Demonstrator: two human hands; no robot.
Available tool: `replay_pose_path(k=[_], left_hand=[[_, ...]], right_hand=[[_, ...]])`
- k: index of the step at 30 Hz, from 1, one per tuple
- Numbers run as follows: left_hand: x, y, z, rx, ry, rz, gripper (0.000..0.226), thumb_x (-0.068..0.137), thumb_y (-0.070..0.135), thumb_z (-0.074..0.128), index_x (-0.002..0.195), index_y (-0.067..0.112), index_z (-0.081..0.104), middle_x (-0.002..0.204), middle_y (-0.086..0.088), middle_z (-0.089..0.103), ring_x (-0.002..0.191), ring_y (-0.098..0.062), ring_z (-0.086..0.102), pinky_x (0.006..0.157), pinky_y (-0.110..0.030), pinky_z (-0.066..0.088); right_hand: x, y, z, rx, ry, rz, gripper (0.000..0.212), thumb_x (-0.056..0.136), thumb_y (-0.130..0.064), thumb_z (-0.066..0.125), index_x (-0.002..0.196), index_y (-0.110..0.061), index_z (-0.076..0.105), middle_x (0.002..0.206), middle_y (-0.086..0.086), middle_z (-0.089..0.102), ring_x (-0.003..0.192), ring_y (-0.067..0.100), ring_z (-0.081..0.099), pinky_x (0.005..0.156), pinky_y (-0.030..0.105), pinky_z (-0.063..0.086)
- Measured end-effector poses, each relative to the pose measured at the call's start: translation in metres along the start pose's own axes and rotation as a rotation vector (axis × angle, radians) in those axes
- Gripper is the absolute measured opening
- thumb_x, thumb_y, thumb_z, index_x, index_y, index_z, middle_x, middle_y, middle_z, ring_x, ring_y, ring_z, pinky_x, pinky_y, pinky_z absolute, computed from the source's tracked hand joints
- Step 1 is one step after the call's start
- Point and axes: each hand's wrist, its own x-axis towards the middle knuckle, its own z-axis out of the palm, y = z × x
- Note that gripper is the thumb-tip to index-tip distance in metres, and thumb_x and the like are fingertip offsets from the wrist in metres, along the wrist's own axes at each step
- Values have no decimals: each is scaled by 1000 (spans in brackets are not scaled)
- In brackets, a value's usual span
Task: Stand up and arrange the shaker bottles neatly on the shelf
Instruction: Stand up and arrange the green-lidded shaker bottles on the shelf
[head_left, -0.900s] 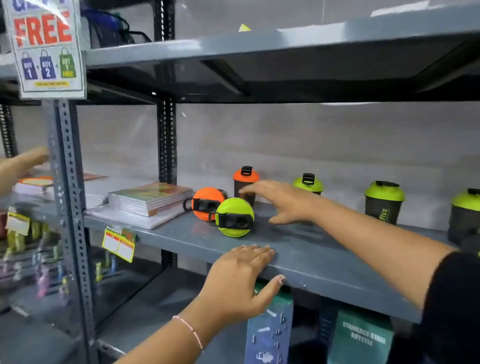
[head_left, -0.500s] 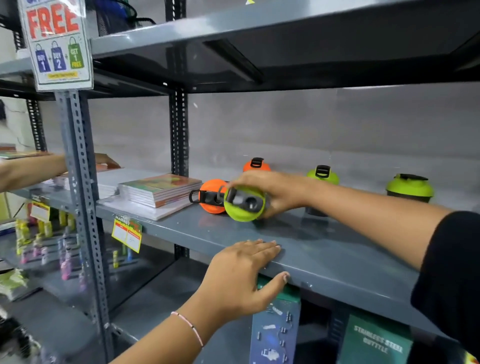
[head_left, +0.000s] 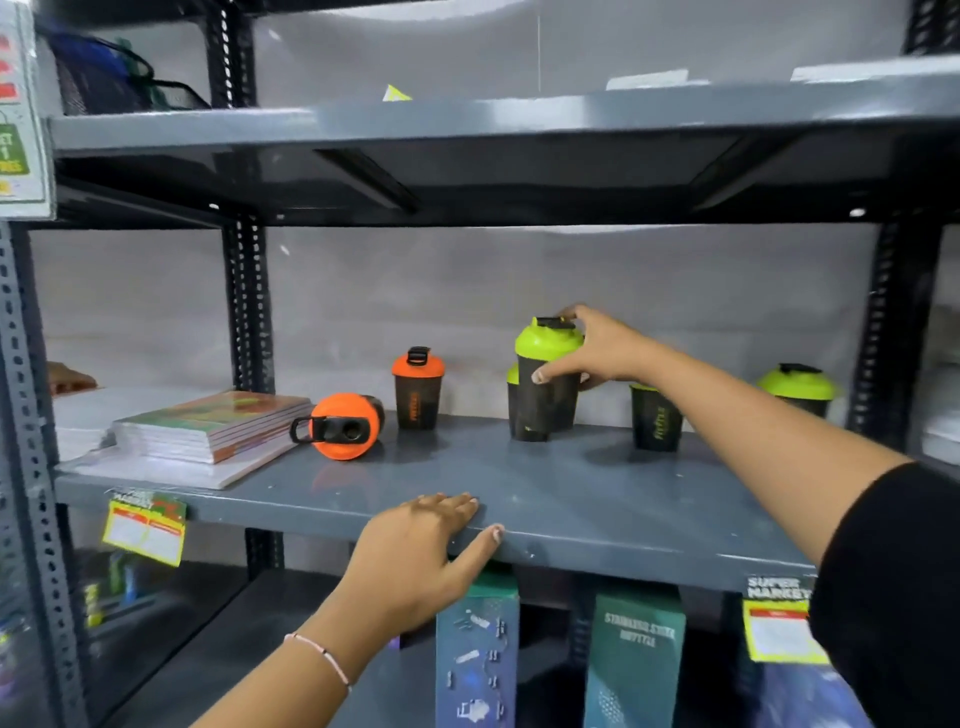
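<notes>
1. Grey metal makes up the shelf (head_left: 597, 499), held on perforated uprights, with another grey shelf board above it.
2. At its left end a stack of notebooks (head_left: 213, 426) lies flat on white sheets, and a yellow price tag (head_left: 144, 530) hangs from the front edge below them.
3. Just right of the stack, an orange-lidded shaker bottle (head_left: 343, 426) lies on its side, its lid and black carry loop facing the camera.
4. Close behind and to its right, a second orange-lidded bottle (head_left: 418, 387) stands upright near the back wall.
5. The left hand (head_left: 415, 561) rests palm-down on the shelf's front edge, fingers flat on top and thumb over the lip; it holds nothing, and a thin bracelet circles the wrist.
6. Further right, the right hand (head_left: 597, 348) grasps a green-lidded shaker bottle (head_left: 545, 379) around its lid and upper body, thumb across the front. The bottle is upright; whether its base touches the shelf cannot be told.
7. Directly behind it stands another green-lidded bottle (head_left: 513, 405), mostly hidden.
8. To the right, beneath the reaching forearm, a dark bottle (head_left: 655, 421) stands upright with its lid largely covered.
9. Near the right upright, one more green-lidded bottle (head_left: 797, 387) shows behind the arm.
10. Below the shelf, two boxed products (head_left: 634, 660) stand on the lower level.
</notes>
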Motion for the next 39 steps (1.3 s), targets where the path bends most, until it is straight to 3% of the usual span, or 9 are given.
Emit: replay_pose_path(k=[11, 13, 15, 17, 21, 25, 28, 32, 39], left_hand=[[-4, -1, 3, -4, 42, -21, 62, 86, 66, 28, 123, 28, 59, 125, 11, 62, 114, -10, 55, 83, -26, 49], [-4, -1, 4, -5, 48, -23, 61, 86, 66, 28, 122, 28, 59, 125, 12, 62, 115, -10, 55, 84, -26, 48], [-5, -1, 4, -6, 53, -21, 61, 86, 65, 28, 121, 28, 60, 123, 12, 63, 114, -10, 55, 83, -26, 48], [-6, -1, 4, -12, 66, -19, 59, 86, 64, 30, 119, 27, 62, 119, 11, 65, 110, -12, 58, 82, -26, 48], [-6, -2, 4, -12, 61, -15, 60, 86, 64, 29, 122, 26, 60, 124, 10, 62, 115, -11, 55, 89, -25, 45], [-6, -2, 4, -16, 55, -17, 62, 86, 64, 28, 125, 26, 58, 128, 10, 60, 119, -11, 52, 94, -26, 43], [-6, -1, 5, -22, 56, -16, 62, 86, 64, 28, 126, 26, 58, 129, 9, 59, 121, -11, 51, 97, -25, 40], [-6, -1, 5, -30, 47, -23, 64, 86, 65, 26, 127, 25, 56, 131, 10, 58, 123, -11, 48, 99, -24, 37], [-6, -1, 8, -35, 44, -37, 63, 86, 64, 26, 125, 26, 58, 129, 10, 59, 123, -12, 49, 99, -25, 38]], right_hand=[[-40, 30, 23, -154, 88, 250, 100, 53, -39, 94, 133, -21, 37, 104, 2, 56, 91, 24, 66, 64, 40, 63], [-39, 24, 15, -309, -46, 297, 114, 53, -50, 91, 143, -22, 26, 116, 3, 55, 101, 27, 63, 73, 40, 60], [-37, 12, -3, -510, -251, 342, 128, 57, -55, 88, 154, -28, 9, 151, 4, 39, 131, 32, 46, 100, 44, 47], [-34, -3, -24, -637, -354, 302, 119, 72, -38, 85, 156, -35, 2, 164, 0, 16, 147, 29, 26, 115, 43, 30], [-19, -25, -45, -677, -357, 50, 70, 88, -2, 69, 144, -37, 45, 148, -4, 45, 140, 20, 37, 102, 33, 35], [-1, -28, -42, -606, -410, 57, 42, 90, 3, 65, 123, -23, 68, 101, -15, 66, 103, 19, 59, 79, 31, 46], [7, -30, -42, -636, -403, 23, 36, 88, 0, 68, 116, -22, 73, 95, -10, 69, 92, 15, 60, 83, 31, 46], [10, -30, -43, -608, -443, 96, 45, 85, 8, 67, 119, -21, 72, 104, -7, 68, 85, 18, 60, 67, 24, 52], [11, -27, -41, -529, -382, 106, 32, 78, -16, 81, 109, -14, 76, 89, -8, 72, 91, 12, 63, 96, 35, 49]])
